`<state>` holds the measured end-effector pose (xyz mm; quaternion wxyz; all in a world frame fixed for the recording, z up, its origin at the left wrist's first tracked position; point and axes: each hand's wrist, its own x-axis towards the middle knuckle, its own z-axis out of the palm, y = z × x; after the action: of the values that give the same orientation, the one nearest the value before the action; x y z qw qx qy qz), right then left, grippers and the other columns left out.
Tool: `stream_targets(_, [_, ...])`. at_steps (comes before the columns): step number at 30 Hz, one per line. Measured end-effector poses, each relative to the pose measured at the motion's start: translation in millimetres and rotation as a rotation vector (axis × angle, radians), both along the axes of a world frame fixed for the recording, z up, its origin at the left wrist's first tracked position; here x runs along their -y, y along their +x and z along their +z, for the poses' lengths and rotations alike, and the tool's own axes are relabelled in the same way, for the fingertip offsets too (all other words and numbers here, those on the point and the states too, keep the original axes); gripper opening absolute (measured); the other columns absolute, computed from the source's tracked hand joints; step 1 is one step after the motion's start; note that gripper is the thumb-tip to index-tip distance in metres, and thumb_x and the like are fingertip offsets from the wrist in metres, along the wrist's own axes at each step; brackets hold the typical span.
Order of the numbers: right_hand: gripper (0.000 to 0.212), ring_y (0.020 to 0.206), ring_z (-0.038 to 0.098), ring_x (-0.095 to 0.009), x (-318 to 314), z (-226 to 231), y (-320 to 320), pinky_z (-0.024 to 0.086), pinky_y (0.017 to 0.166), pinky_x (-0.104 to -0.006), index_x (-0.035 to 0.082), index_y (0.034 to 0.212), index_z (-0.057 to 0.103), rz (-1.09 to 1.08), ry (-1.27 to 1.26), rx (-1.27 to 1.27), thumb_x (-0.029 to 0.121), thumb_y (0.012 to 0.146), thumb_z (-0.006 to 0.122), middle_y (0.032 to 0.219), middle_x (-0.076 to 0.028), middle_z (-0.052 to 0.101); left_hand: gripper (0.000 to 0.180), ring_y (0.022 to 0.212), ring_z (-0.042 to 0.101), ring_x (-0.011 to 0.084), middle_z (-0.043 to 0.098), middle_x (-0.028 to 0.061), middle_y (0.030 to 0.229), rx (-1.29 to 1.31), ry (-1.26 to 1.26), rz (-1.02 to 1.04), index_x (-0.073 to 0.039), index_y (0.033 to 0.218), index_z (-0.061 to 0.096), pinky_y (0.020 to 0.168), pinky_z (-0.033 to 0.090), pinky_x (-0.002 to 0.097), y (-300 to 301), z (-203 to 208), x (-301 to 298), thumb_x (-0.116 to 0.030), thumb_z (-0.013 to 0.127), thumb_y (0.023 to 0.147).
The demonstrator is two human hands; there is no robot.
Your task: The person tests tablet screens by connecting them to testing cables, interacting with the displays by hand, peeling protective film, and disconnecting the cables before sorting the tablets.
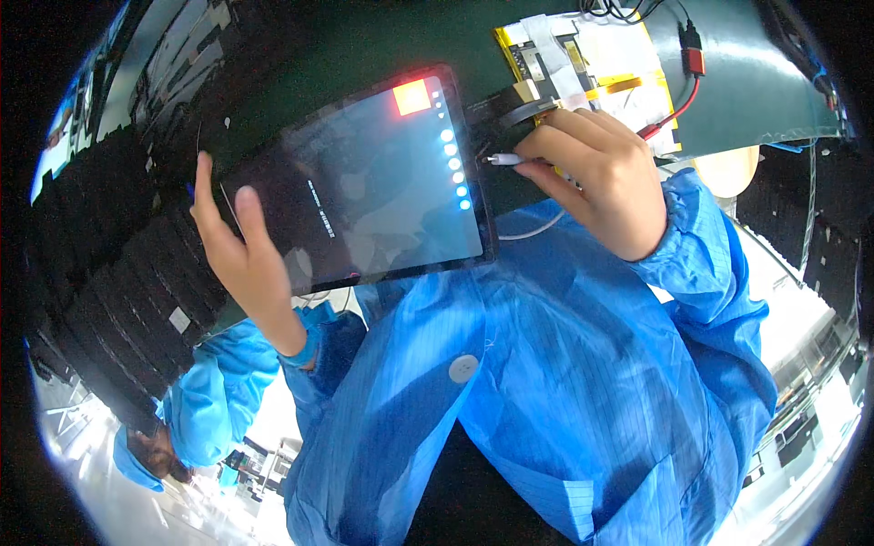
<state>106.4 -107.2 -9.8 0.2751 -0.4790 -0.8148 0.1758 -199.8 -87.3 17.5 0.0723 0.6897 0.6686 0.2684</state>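
Note:
A tablet (364, 182) with its screen lit lies tilted across the green bench, icons running along its right side and a red-orange glowing square in the top right corner. Beside its left edge is my left hand (250, 264), thumb and finger stretched apart with nothing between them. My right hand (596, 168) pinches the white plug (503, 159) of a cable just off the tablet's right edge. Whether the plug's tip touches the tablet is too small to tell. The white cable (537, 229) loops below that hand.
Behind my right hand lies a flat yellow-edged battery-like pack (628, 55) with taped boards. A red cable (687, 96) runs along its right side. Dark stacked pieces (118, 264) stand at the left. Another person in blue (214, 400) is at the lower left.

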Motion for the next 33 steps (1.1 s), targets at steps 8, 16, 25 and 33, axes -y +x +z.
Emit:
stream_targets(8, [0.009, 0.076, 0.059, -0.02, -3, -5, -1, 0.05, 0.065, -0.0312, 0.009, 0.08, 0.058, 0.087, 0.079, 0.129, 0.012, 0.071, 0.057, 0.076, -0.003, 0.052, 0.046, 0.133, 0.037, 0.0293, 0.042, 0.0154, 0.143, 0.131, -0.171, 0.142, -0.004, 0.139, 0.041, 0.109, 0.026, 0.0358, -40, -23, 16, -0.026, 0.044, 0.099])
stream_targets(16, [0.012, 0.076, 0.062, -0.026, -6, -4, 6, 0.053, 0.063, -0.0362, 0.006, 0.084, 0.061, 0.164, -0.07, 0.055, 0.012, 0.074, 0.058, 0.078, -0.008, 0.056, 0.049, 0.135, 0.034, 0.0243, 0.039, 0.0119, 0.145, 0.361, -0.201, 0.129, -0.005, 0.141, 0.039, 0.111, 0.023, 0.033, -35, -19, 21, -0.028, 0.04, 0.098])
stream_targets(25, [0.012, 0.075, 0.063, -0.032, -15, 0, 8, 0.052, 0.065, -0.0403, 0.005, 0.087, 0.063, 0.215, -0.205, -0.061, 0.016, 0.084, 0.057, 0.079, -0.012, 0.061, 0.051, 0.136, 0.032, 0.0224, 0.038, 0.011, 0.146, 0.473, -0.209, 0.123, -0.003, 0.141, 0.039, 0.112, 0.02, 0.0326, -33, -20, 23, -0.029, 0.041, 0.097])
stream_targets(33, [0.013, 0.074, 0.062, -0.033, -23, -4, 9, 0.05, 0.065, -0.0425, 0.004, 0.087, 0.062, 0.282, -0.212, -0.083, 0.017, 0.084, 0.06, 0.079, -0.013, 0.061, 0.057, 0.138, 0.028, 0.0231, 0.034, 0.0117, 0.148, 0.586, -0.225, 0.114, -0.003, 0.142, 0.036, 0.113, 0.019, 0.0341, -19, -11, 25, -0.029, 0.045, 0.093])
